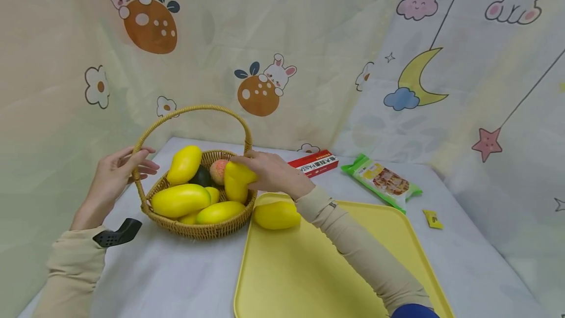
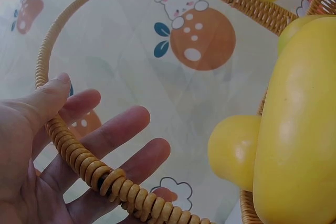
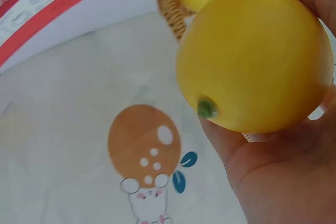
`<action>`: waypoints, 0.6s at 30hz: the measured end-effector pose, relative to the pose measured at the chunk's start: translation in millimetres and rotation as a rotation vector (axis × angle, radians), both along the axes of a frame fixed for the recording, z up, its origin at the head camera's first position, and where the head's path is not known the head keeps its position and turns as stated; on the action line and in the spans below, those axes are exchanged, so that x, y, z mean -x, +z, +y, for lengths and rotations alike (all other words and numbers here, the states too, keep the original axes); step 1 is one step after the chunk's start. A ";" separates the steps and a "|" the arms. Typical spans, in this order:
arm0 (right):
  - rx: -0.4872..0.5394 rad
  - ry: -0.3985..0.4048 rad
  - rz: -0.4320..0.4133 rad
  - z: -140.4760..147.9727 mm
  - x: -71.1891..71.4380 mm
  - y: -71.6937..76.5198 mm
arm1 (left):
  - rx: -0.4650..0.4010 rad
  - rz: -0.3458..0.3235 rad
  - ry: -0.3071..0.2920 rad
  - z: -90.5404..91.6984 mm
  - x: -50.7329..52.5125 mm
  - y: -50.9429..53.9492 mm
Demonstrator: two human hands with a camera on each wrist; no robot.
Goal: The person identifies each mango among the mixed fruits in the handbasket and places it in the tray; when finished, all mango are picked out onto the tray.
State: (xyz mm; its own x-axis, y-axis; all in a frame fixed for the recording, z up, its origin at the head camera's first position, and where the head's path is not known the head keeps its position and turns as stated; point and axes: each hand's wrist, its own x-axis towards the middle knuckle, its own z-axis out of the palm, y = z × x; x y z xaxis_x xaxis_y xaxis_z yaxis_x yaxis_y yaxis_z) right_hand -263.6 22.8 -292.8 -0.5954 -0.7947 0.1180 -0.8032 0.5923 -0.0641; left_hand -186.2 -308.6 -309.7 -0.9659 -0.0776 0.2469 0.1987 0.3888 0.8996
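Observation:
Above the right rim of the wicker basket (image 1: 190, 230), my right hand (image 1: 275, 173) grips a yellow mango (image 3: 254, 59), whose green stem nub shows in the right wrist view. My left hand (image 1: 116, 175) rests loosely at the left side of the basket's arched handle (image 2: 79, 156). Its thumb lies across the handle and its fingers (image 2: 118, 129) extend behind, fairly straight. Inside the basket lie several mangoes (image 1: 181, 200), a dark green fruit (image 1: 201, 176) and a pinkish peach-like fruit (image 1: 218, 172). Another mango (image 1: 277, 216) lies on the yellow tray (image 1: 304, 269), near its far-left corner.
Behind the tray is a red-and-white pasta box (image 1: 314, 163). To its right lie a green-edged food packet (image 1: 386, 180) and a small yellow sachet (image 1: 433, 219). A printed cloth (image 1: 212, 72) hangs behind the white-covered table (image 1: 154, 269).

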 end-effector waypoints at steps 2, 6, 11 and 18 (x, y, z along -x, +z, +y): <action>0.018 -0.015 -0.016 12.1 0.4 0.0 | 0.001 0.002 0.011 2.0 0.3 -0.7; 0.032 -0.033 -0.022 33.1 2.9 -1.0 | -0.015 0.009 0.004 2.5 0.3 -1.7; 0.055 -0.086 -0.062 63.0 1.2 -6.5 | -0.016 0.000 0.003 3.7 0.7 -3.9; 0.074 -0.197 -0.121 96.7 0.1 -23.7 | 0.003 -0.004 0.015 1.6 0.6 -1.7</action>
State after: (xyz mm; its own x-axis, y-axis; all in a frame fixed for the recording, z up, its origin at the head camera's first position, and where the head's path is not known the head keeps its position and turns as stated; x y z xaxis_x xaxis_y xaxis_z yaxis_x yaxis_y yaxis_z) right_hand -263.7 119.5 -316.5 -0.7518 -0.6533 0.0899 -0.6560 0.7271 -0.2025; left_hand -186.8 -306.9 -311.4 -0.9657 -0.0912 0.2431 0.1892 0.3941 0.8994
